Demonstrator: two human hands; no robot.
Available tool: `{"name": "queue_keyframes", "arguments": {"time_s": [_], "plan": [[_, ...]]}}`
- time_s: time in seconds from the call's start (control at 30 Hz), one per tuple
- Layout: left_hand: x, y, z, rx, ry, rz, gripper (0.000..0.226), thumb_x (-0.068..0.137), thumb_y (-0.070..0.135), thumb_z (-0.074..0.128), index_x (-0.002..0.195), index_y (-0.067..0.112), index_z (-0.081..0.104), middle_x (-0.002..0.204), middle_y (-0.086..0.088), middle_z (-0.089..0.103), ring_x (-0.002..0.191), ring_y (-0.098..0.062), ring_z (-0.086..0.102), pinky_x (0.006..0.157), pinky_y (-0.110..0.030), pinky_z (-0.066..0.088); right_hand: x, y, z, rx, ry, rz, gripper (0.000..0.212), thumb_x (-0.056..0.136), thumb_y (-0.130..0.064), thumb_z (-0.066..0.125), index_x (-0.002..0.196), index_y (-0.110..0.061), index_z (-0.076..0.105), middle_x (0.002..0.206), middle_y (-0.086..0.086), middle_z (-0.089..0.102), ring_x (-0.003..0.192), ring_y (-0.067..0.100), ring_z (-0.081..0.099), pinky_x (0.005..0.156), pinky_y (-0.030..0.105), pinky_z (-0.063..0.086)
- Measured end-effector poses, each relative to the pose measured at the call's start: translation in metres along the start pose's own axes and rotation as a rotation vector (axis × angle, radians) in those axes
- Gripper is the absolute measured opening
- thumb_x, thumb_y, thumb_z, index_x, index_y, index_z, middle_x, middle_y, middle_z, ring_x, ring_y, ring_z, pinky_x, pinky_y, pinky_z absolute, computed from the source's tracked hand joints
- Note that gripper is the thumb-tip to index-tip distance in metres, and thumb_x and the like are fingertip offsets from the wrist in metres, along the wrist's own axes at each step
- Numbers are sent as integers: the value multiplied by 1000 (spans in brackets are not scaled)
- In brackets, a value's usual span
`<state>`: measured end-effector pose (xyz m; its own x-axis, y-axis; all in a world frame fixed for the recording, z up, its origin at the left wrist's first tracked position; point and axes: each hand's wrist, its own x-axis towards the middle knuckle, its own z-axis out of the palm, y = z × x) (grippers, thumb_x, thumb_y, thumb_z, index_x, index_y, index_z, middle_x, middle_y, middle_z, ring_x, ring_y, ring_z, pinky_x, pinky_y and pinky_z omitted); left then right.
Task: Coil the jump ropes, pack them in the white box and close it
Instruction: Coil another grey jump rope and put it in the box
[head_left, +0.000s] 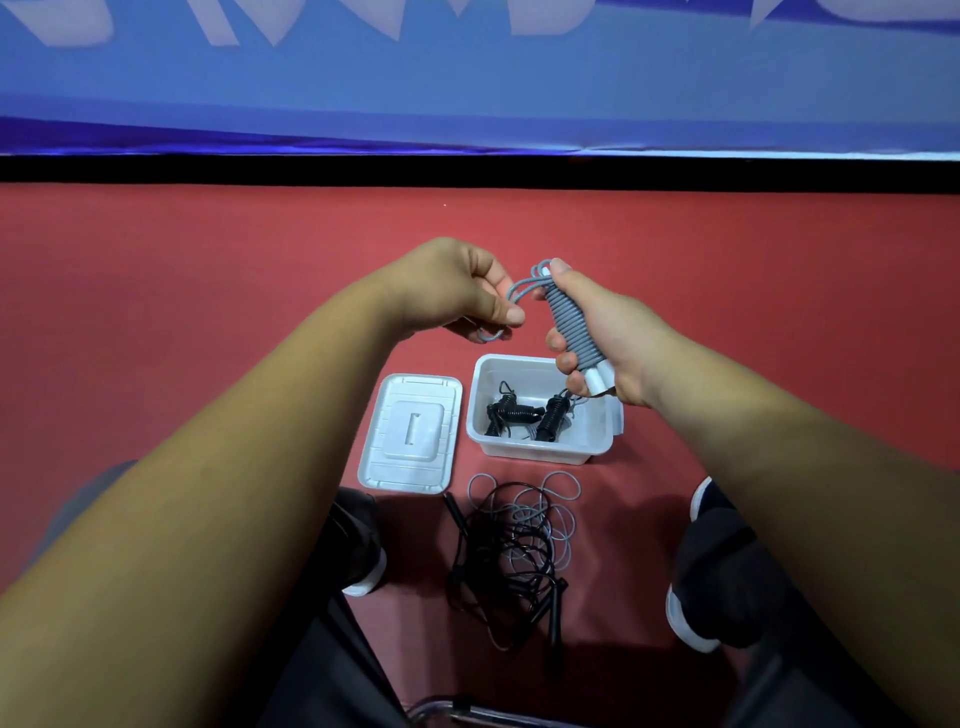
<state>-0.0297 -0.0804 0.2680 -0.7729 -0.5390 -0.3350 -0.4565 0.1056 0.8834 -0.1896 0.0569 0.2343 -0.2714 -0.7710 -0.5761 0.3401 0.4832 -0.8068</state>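
On the red floor, between two dark shoes, lies a loose tangle of black and grey cord, just on the near side of the white box. The lid lies flat beside the box on the left, not touching it. A blue banner spans the far edge. The right hand and its load hide the far right corner of the box, and both forearms cover much of the floor.

Count: one box, one lid, two coiled black ropes inside the box, one grey jump rope in hand. How many ropes make up the tangle cannot be told.

The grey jump rope is held above the box. Its cord is wound in tight turns around paired white handles, whose ends protrude below the fist. The right hand's fingers are curled firmly round the winding. The left hand pinches the free cord loop between thumb and fingers.
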Motion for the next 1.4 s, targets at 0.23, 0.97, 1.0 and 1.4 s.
{"name": "queue_keyframes", "arguments": {"time_s": [0.23,0.97,1.0,1.4], "plan": [[4,-5,0,286,49,-10,30,76,23,93,92,12,69,75,-9,72,70,-19,73,65,-36,61,-4,-3,1,-75,-43,13,53,93,-75,58,108,-26,70,68,1,54,48,16,46,53,26,44],[12,-11,11,-514,76,-6,8,100,11,66,99,16,72,81,1,64,63,-4,59,60,-13,54,-18,-17,-12,91,-385,28,49,96,-73,51,101,-26,66,65,1,38,42,13,29,49,22,32],[12,-11,11,-579,99,-11,9,99,8,67,98,15,73,85,0,64,66,-5,62,63,-14,56,-19,-17,-12,76,-382,30,50,96,-72,51,102,-25,67,65,1,38,42,14,29,49,22,32],[19,-18,21,-941,287,-20,9,96,-2,67,103,2,64,95,-10,76,78,-11,74,70,-18,60,-15,-14,-9,-45,-313,39,52,97,-71,50,111,-24,66,64,2,40,44,15,31,52,24,34]]}}
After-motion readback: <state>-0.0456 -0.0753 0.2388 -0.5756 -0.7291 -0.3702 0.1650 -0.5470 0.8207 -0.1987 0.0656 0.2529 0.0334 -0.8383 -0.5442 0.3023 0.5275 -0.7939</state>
